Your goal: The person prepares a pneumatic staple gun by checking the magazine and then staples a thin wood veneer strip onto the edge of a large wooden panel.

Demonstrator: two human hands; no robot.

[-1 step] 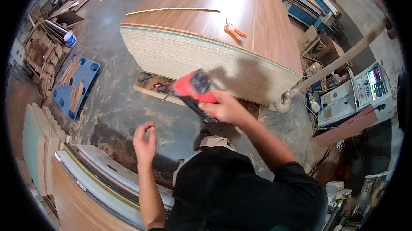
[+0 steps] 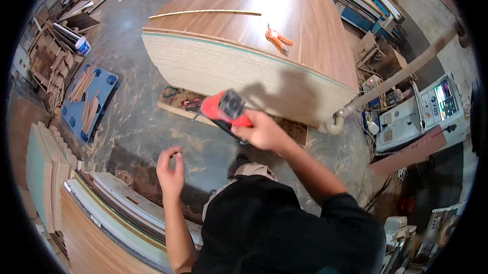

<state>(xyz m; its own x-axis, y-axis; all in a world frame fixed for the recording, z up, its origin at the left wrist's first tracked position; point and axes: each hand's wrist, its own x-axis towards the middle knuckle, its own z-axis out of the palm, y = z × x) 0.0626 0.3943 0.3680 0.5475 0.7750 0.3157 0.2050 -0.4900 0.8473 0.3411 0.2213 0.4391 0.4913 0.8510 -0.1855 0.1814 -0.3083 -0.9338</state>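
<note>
The right hand (image 2: 262, 130) is closed round the handle of a red and black power tool (image 2: 219, 108), held up in front of the stack of boards (image 2: 218, 65), over the floor and the front of the low wooden base; blur hides its finer parts. The left hand (image 2: 171, 172) hangs to the left, nearer the body, thumb and fingers loosely bent toward each other; whether they pinch something small, I cannot tell. As for how far things have come, the tool is picked up and gripped, yet it seems not to be pressed against any board, and no finished work from it can be made out. On the stack's wood-grain top, orange pliers (image 2: 279, 38) and a long thin strip (image 2: 203, 11) lie loose, apart from each other and from both hands. More hand tools (image 2: 191, 103) rest on the base under the stack's front edge. Farther left, wood strips (image 2: 90, 111) lie across a blue pallet (image 2: 108, 81).
</note>
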